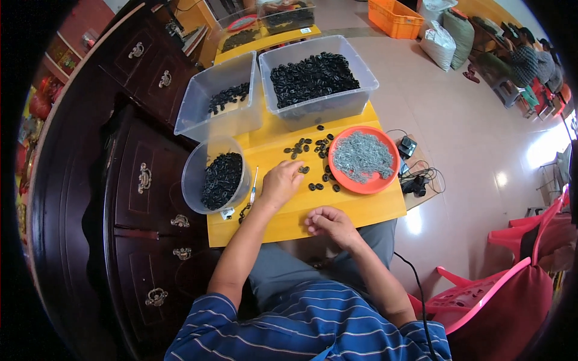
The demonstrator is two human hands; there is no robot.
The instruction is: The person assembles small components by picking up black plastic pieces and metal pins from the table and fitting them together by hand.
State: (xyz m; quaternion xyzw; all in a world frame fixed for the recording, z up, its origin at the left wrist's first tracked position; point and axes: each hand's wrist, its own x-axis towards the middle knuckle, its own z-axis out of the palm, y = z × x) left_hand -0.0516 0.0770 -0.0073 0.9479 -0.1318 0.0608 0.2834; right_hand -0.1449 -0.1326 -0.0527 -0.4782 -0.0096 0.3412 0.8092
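Observation:
My left hand (282, 185) reaches over the yellow tabletop, its fingers pinched at a small black oval piece (305, 169). Closer to my body, my right hand (331, 225) hovers by the table's near side with its fingers curled in; whatever they may hold is too small to tell. Several more black oval pieces (316, 187) lie loose between my left hand and a red plate (392, 177) heaped with small silvery metal parts (361, 155). A slim screwdriver-like tool (253, 185) lies left of my left hand, beside a short string of black pieces (244, 212).
A round clear tub (188, 180) of black pieces stands at the table's left. Behind it are two clear bins (195, 120) (310, 105) with black pieces. Dark drawers (144, 198) rise at left. Cables (421, 174) and pink chairs (481, 295) are at right.

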